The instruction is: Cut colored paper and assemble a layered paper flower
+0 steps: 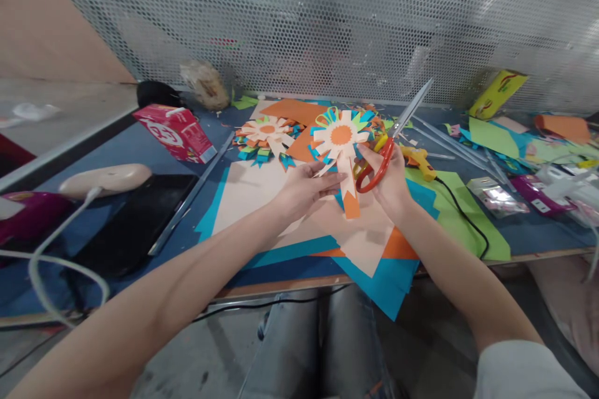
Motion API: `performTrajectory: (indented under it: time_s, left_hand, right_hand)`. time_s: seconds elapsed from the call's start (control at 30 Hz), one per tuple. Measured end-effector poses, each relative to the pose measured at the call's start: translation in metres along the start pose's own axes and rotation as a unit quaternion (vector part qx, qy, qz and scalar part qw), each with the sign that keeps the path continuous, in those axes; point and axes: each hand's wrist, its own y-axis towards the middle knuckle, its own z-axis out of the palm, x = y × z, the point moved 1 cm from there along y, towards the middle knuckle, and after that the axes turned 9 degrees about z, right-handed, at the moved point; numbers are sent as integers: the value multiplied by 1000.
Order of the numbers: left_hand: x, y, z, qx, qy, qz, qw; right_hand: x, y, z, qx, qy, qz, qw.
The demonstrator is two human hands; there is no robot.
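A layered paper rosette [341,134] in peach, blue and green, with an orange centre, is held up over the table. My left hand [304,194] is closed, its fingers pinching the peach tail strip below the flower. Beside the rosette, my right hand [392,179] is closed around red-handled scissors [386,165], whose blades point up and away to the right. The right fingertips also touch the rosette's edge; whether they grip it I cannot tell. Behind my left hand lies a second paper rosette [267,129] of similar make.
Peach sheets [253,193], blue sheets [381,280] and green sheets [491,230] overlap the table's front edge. A yellow glue gun [420,162] with a black cord lies right. Left are a red box [175,132] and a black tablet-like slab [140,218]. Perforated metal [304,19] stands behind.
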Motion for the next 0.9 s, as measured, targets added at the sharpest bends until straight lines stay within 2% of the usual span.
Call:
performTrajectory:
  time_s: [0.1, 0.37, 0.6, 0.73, 0.9]
  left_hand:
    - [1, -1, 2, 1, -20, -31, 999]
    - [3, -4, 5, -3, -74, -28, 997]
    - [12, -2, 3, -9, -64, -60, 996]
    - [13, -3, 3, 17, -60, -82, 995]
    - [16, -2, 3, 20, -70, -70, 995]
  right_hand:
    - [0, 1, 1, 10, 12, -4, 1000]
    - [-4, 6, -3, 13, -8, 8, 1000]
    - [-5, 5, -2, 5, 2, 20, 1000]
    - [-3, 2, 0, 10, -9, 29, 999]
    - [-5, 4, -3, 14, -24, 46, 999]
